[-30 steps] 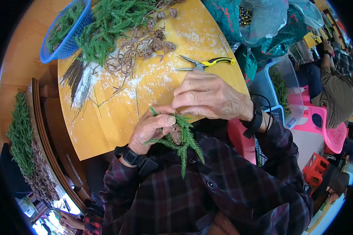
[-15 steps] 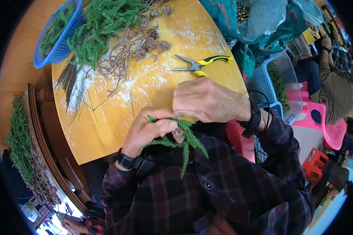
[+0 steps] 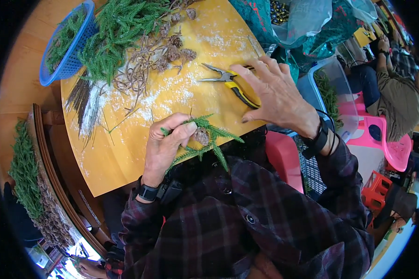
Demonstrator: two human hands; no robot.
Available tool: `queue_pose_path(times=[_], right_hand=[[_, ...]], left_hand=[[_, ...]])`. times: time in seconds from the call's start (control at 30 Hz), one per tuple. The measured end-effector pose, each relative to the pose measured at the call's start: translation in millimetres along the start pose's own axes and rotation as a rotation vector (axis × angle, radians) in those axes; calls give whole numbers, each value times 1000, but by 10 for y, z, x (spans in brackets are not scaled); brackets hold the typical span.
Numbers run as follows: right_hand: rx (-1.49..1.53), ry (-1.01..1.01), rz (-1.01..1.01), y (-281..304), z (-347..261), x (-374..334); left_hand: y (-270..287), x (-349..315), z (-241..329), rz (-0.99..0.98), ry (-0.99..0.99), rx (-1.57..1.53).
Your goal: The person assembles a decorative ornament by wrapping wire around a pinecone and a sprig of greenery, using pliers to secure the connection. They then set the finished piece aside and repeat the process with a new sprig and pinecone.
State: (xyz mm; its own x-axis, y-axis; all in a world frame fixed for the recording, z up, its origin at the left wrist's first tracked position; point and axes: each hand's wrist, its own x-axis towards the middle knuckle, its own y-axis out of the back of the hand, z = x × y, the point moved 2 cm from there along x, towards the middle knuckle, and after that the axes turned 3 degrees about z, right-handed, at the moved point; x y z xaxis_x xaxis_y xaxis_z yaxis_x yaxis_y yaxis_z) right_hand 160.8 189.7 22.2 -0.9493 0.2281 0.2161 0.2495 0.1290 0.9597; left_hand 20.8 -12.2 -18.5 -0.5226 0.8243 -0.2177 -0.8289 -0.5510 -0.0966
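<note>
Near the table's front edge my left hand (image 3: 163, 145) pinches a green pine sprig (image 3: 224, 134) between thumb and fingers. A small brown pine cone (image 3: 201, 136) sits among its needles, and a thin dark stem end sticks up beyond the fingers. My right hand (image 3: 281, 95) is open, its fingers spread over and beside the handles of the long-nose pliers (image 3: 226, 76). These have black-and-yellow grips and lie with jaws apart, pointing left. My fingers partly hide one handle, and whether they touch it I cannot tell.
Green sprigs (image 3: 118, 35), several pine cones (image 3: 187, 54), curly brown stems (image 3: 137, 76) and dark wires (image 3: 80, 100) lie on the yellow table (image 3: 121, 160). A blue basket (image 3: 72, 49) stands far left. Teal bags (image 3: 307, 42), a clear bin (image 3: 349, 88) and pink seats (image 3: 284, 158) are right.
My right hand has left the sprig and moved right and away, opening over the pliers' handles. My left hand has shifted slightly away from me with the sprig.
</note>
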Motion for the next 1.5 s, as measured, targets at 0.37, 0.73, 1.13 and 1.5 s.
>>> queue_pose_path(times=[0.37, 0.73, 1.13, 1.5], right_hand=[[104, -80, -143, -186, -42, -27], [149, -109, 131, -177, -168, -40], [11, 207, 228, -81, -232, 9], [21, 217, 215, -135, -234, 18]], left_hand=[[-36, 0, 20, 49, -57, 39], [71, 60, -6, 100, -49, 46], [60, 42, 18, 108, -33, 70], [74, 56, 15, 114, -22, 72]])
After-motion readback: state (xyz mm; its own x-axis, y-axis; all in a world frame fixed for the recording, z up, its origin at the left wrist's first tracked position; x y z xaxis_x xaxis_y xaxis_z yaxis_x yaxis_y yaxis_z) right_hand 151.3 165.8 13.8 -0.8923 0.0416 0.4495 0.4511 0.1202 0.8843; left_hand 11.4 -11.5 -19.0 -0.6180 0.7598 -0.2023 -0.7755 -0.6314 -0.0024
